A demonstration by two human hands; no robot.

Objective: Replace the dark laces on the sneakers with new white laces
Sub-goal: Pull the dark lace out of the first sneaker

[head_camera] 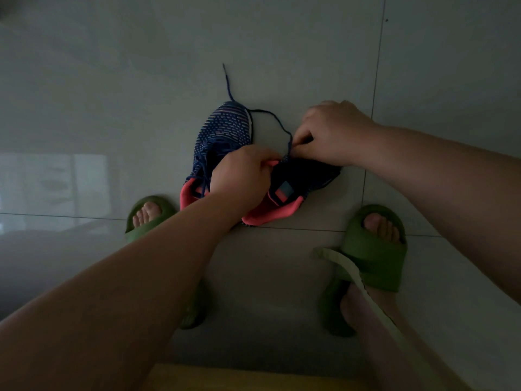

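Two dark blue knit sneakers with pink collars lie on the tiled floor. The left sneaker [225, 128] points away from me with dark laces still in it. The right sneaker [304, 179] lies tilted toward the right. My left hand [242, 176] grips the right sneaker's pink tongue edge. Just to its right, my right hand [329, 134] pinches a dark lace [270, 115] that loops up over the floor; another dark lace end [227, 80] trails past the left sneaker's toe. A white lace [352, 275] hangs across my right foot.
My feet in green slides [377, 255] stand on either side, the left one [146, 215] beside the left sneaker's heel. Pale glossy floor tiles [423, 66] spread all around. A yellowish seat edge [225, 376] shows at the bottom.
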